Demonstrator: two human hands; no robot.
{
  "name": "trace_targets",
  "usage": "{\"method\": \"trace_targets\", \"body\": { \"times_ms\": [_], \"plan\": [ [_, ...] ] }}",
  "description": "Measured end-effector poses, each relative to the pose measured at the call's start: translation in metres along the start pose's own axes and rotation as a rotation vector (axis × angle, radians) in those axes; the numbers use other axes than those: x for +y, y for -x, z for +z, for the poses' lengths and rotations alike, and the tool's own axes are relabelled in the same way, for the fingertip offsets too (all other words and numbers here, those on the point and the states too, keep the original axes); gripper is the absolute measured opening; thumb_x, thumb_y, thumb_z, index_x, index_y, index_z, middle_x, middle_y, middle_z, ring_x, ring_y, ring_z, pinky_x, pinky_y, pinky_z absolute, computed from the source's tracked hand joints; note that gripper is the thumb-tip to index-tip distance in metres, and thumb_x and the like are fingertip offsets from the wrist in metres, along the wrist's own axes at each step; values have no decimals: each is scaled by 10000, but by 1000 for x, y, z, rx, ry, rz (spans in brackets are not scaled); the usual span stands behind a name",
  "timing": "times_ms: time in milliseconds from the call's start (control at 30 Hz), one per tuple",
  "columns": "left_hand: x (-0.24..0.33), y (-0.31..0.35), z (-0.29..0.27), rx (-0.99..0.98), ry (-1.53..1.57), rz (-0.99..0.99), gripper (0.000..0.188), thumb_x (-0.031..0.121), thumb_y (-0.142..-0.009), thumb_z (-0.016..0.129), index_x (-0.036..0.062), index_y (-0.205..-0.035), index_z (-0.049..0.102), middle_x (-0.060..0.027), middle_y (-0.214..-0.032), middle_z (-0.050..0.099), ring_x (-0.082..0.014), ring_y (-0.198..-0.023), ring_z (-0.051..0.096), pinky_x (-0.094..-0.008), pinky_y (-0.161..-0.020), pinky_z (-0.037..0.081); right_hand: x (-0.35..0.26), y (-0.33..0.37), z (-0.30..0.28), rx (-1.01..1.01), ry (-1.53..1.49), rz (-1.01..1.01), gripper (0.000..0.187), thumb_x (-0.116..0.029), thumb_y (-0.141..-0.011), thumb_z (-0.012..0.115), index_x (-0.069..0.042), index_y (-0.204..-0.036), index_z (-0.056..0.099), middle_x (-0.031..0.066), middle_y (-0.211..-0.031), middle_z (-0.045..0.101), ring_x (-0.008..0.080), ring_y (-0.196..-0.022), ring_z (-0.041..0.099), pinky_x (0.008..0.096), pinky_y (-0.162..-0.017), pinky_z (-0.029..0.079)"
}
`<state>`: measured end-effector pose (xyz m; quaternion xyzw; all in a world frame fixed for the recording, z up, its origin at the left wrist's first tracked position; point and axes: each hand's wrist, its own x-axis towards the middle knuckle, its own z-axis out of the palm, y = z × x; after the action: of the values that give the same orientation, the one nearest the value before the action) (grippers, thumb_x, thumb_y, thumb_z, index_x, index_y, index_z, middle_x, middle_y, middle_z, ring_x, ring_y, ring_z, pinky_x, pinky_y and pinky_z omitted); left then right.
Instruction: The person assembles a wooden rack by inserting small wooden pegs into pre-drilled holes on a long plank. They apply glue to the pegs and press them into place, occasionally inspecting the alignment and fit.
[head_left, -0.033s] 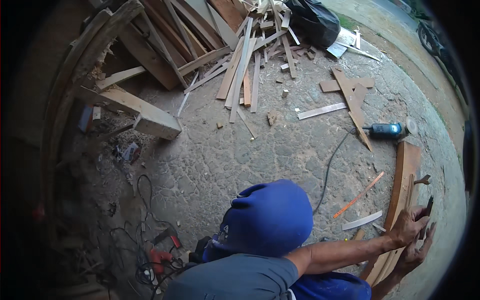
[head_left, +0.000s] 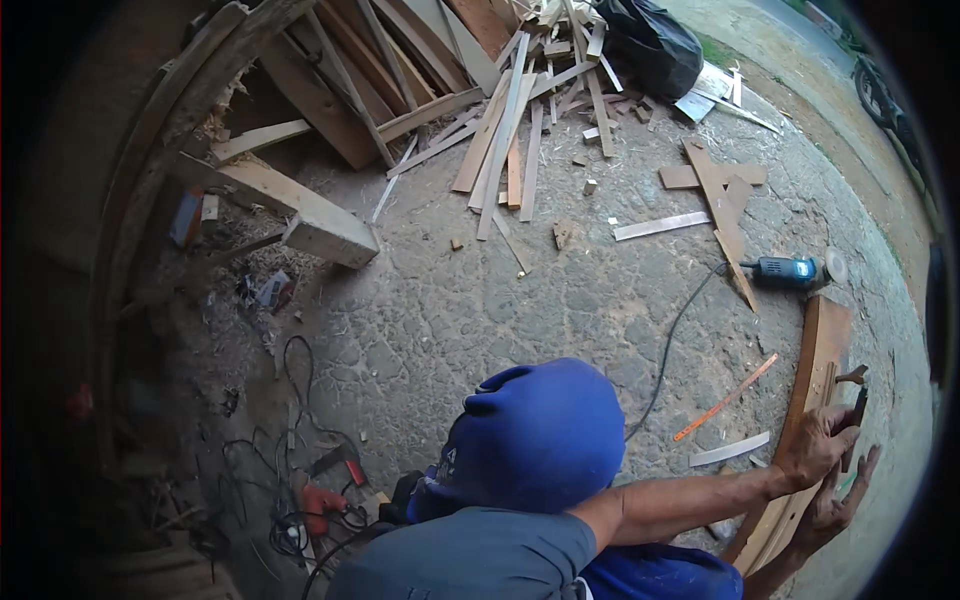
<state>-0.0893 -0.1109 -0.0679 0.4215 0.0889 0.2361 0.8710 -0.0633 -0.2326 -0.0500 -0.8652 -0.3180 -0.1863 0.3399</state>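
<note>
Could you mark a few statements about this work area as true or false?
1. The blue-capped person's hands touch the curved wooden piece. True.
2. A blue angle grinder lies on the ground just beyond that piece's far end. True.
3. The orange strip lies on top of the curved piece. False: it lies on the ground to its left.
4. The black bag sits beside the red power tool. False: the bag is by the slat pile; the tool is among the cables.
</note>
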Motion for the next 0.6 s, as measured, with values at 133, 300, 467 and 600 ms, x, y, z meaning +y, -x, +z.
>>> {"method": "trace_targets", "body": {
  "times_ms": [133, 300, 467, 600],
  "plan": [
    [30, -12, -75, 298, -69, 309, 169, 73, -942, 577, -36, -1042, 659, 11, -793, 634, -41, -683, 520, -247, -593, 456, -33, -25, 40, -72, -146, -213, 566, -249, -947, 617, -15, -1425, 427, 164, -1484, 424, 337, -1328, 447, 456, -1090, 370],
    [59, -3, -106, 343, -226, 232, 177, 114, -941, 609, -34, -1013, 673, -3, -806, 647, -40, -751, 538, -246, -642, 478, -43, -29, 64, -243, -157, -246, 612, -245, -935, 631, -16, -1447, 387, 158, -1503, 394, 319, -1365, 406, 441, -1114, 345],
    [40, -4, -90, 291, -248, 271, 202, 115, -947, 599, -33, -1068, 667, -5, -832, 659, -48, -762, 544, -248, -661, 485, -25, -16, 58, -259, -266, -92, 553, -209, -956, 596, -6, -1435, 408, 171, -1474, 428, 315, -1365, 402, 412, -1119, 328],
    [32, 14, -80, 288, -183, 345, 216, 97, -945, 582, -29, -1107, 649, -51, -890, 703, -65, -801, 577, -267, -691, 502, 14, 2, 73, -245, -634, 242, 444, -193, -1022, 489, 1, -1418, 440, 167, -1431, 470, 240, -1307, 457, 363, -1082, 361]
  ]
}}
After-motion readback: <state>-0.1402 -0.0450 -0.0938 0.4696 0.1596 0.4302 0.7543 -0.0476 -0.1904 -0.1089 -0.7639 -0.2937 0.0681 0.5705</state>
